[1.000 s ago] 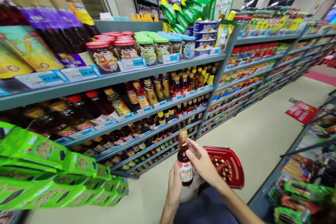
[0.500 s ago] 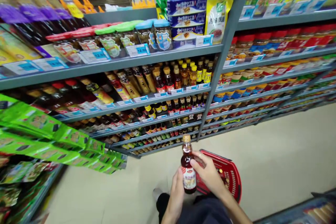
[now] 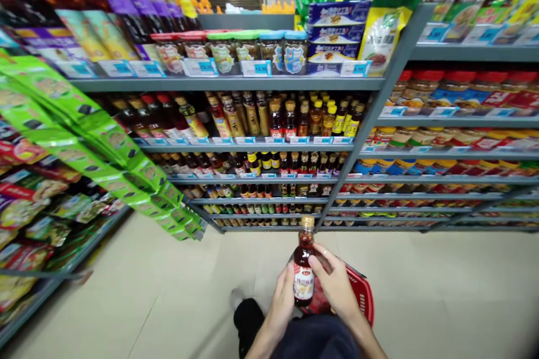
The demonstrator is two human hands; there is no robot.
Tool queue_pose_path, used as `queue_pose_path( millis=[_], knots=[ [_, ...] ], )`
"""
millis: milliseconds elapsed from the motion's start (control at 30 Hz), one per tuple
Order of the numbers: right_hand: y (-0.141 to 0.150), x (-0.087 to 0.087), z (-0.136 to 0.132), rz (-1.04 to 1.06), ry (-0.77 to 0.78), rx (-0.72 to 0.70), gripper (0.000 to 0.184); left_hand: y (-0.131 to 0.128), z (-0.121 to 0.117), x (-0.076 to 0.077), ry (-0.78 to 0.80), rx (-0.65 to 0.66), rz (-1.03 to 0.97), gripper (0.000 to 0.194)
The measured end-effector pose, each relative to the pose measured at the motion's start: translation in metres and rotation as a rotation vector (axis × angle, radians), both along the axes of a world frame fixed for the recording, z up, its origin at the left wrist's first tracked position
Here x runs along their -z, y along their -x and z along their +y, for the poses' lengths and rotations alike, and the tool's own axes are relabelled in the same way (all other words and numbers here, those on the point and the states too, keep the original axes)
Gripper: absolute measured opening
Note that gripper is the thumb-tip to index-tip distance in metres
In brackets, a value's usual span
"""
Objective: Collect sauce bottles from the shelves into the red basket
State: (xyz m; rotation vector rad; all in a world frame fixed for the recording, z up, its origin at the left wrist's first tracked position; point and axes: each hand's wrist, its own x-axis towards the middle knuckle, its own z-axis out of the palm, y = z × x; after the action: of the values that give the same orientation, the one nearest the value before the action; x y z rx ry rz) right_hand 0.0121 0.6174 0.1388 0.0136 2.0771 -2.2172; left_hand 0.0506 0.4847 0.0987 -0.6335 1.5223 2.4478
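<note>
a sauce bottle (image 3: 303, 275) is gripped at the bottom center of the frame, closed around by the left hand (image 3: 281, 305) and the right hand (image 3: 337, 286). a red basket (image 3: 362, 291) is seen just beside the right hand, below a shelf (image 3: 227, 84) of bottles.

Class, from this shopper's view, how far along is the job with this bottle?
Done: a red plastic basket is already beside the hands, its contents mostly hidden. In hand: the left hand and right hand hold a gold-capped bottle of dark liquid. Left: that bottle is not yet in the basket, and the shelf holds rows of other bottles.
</note>
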Motion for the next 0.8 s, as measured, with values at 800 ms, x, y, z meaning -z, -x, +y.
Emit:
queue_pose_path(
  millis=[800],
  knots=[
    [0.024,-0.039,-0.052,0.114,-0.346,-0.293,0.056,0.005,-0.022,0.006,-0.217,-0.278,0.268,0.062]
  ],
)
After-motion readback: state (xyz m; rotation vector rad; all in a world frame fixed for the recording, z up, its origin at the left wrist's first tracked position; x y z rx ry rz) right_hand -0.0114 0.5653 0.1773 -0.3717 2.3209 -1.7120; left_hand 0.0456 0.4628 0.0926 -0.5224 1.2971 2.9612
